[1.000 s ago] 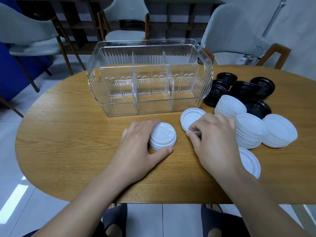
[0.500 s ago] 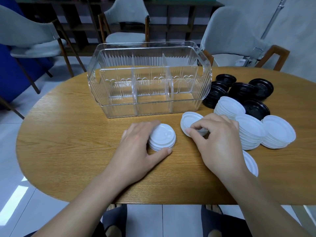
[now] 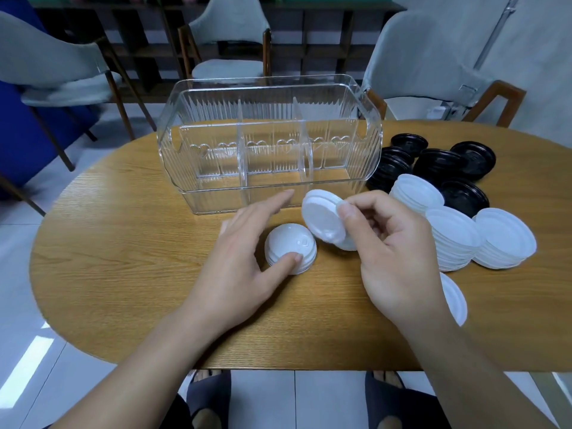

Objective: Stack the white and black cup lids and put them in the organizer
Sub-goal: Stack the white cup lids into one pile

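A clear ribbed organizer [image 3: 269, 88] with three compartments stands on the far side of the wooden table [image 3: 123, 274]; nothing lies in it. A short stack of white lids [image 3: 289, 246] rests in front of it, with my left hand [image 3: 244, 258] beside it, thumb on its near edge and fingers spread. My right hand [image 3: 393, 252] holds a white lid [image 3: 322, 219] tilted on edge, lifted off the table just right of that stack. More white lid stacks [image 3: 452, 239] and black lids [image 3: 439, 165] lie to the right.
One white lid [image 3: 455, 298] lies partly under my right wrist. Grey chairs [image 3: 229, 38] stand behind the table, and another chair [image 3: 433, 57] at the back right. The table's left half shows bare wood. My knees show below the near edge.
My right hand has lifted the white lid off the table and tipped it up on edge. My left hand's fingers have spread away from the stack, with the thumb still on it.
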Motion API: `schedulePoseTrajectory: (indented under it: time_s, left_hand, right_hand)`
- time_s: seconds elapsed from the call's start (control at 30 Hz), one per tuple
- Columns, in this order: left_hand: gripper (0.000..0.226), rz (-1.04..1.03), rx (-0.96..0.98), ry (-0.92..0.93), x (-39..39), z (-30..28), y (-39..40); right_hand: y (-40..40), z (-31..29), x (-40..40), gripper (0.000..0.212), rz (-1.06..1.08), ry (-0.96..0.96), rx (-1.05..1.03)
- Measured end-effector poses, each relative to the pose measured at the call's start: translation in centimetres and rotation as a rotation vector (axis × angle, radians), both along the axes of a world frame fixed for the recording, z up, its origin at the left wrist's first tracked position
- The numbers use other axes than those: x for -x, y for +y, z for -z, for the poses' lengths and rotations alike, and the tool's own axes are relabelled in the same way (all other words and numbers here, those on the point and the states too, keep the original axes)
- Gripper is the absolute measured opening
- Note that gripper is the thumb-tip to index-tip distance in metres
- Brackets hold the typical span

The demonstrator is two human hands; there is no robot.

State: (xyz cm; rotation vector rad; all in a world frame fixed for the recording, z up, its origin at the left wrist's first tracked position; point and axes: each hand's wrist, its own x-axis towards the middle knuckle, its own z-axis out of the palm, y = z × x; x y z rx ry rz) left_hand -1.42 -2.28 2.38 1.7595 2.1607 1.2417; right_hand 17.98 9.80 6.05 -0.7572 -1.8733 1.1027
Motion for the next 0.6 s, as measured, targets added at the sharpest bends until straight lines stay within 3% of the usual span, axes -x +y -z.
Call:
schedulePoseTrajectory:
  time_s: [0.17,0.33,0.43,0.6]
  left_hand:
    - [0.043,0.095,-0.114,-0.292,-0.59,0.04,-0.04]
    - [0.020,0.124,-0.132,-0.605,-0.69,-0.44,0.23]
    - [0.015,0.108,-0.150,-0.735,-0.82,-0.69,0.30]
    - [0.028,-0.011,-0.198,-0.878,-0.87,-0.34,0.39]
  right_hand:
    - [-0.01,-0.02,0.44,0.025,-0.157,0.097,0.332]
    - [-0.27,0.02,0.56,0.029,-0.193,0.126,0.382]
    - [-0.55,-0.09,0.86,0.023,-0.159,0.097,0.321]
    - [-0.76,0.78,0.77,0.067,-0.098,-0.158,-0.110]
